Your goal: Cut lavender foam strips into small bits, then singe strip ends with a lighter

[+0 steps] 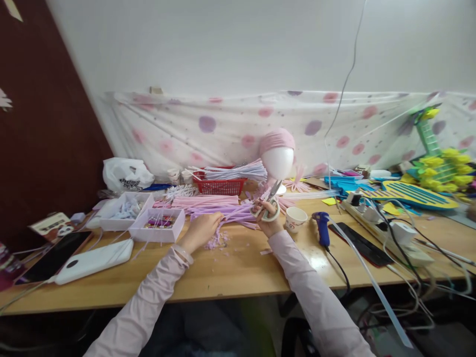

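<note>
My right hand grips a pair of scissors with pale handles, fingers through the loops and blades pointing up and away. My left hand rests low over the table, its fingers closed together beside a bundle of purple pipe cleaners. Whatever lies between those fingertips is hidden; purple strands show just below them. Small purple clippings are scattered on the wood between my hands. Pink pipe cleaners lie behind the purple ones.
A red basket carries pale pipe cleaners. White boxes with small parts stand left, near a white power bank. Right are a paper cup, blue glue gun, dark phone and corded power strip. Behind stands a white head form.
</note>
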`<action>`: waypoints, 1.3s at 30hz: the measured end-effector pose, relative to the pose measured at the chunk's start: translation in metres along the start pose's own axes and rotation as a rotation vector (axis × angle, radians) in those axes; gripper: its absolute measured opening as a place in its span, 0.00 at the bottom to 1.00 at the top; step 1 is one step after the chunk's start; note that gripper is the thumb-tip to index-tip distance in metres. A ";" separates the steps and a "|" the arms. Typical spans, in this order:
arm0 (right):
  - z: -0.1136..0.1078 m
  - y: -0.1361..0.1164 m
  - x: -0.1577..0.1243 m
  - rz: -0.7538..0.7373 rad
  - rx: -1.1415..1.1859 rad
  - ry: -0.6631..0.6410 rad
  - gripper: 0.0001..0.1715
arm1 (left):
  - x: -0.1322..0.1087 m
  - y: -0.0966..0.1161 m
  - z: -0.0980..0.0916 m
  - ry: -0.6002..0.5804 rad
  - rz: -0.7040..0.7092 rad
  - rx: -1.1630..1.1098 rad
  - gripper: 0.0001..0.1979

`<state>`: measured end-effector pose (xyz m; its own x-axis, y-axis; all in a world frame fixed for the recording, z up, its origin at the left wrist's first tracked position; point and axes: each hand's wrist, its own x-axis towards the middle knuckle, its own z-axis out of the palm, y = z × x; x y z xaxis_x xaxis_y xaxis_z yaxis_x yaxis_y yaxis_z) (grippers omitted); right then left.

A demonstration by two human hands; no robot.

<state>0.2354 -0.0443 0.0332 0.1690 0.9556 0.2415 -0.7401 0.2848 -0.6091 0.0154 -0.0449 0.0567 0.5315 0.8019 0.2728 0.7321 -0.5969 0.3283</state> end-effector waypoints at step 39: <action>-0.001 -0.013 -0.003 -0.027 -0.194 0.005 0.11 | -0.054 -0.037 0.022 -0.028 -0.342 -0.982 0.09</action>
<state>0.2451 -0.0513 0.0401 0.1913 0.9475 0.2563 -0.5957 0.3196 -0.7369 -0.0312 -0.0653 0.0103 0.3798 0.9250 0.0098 0.1830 -0.0855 0.9794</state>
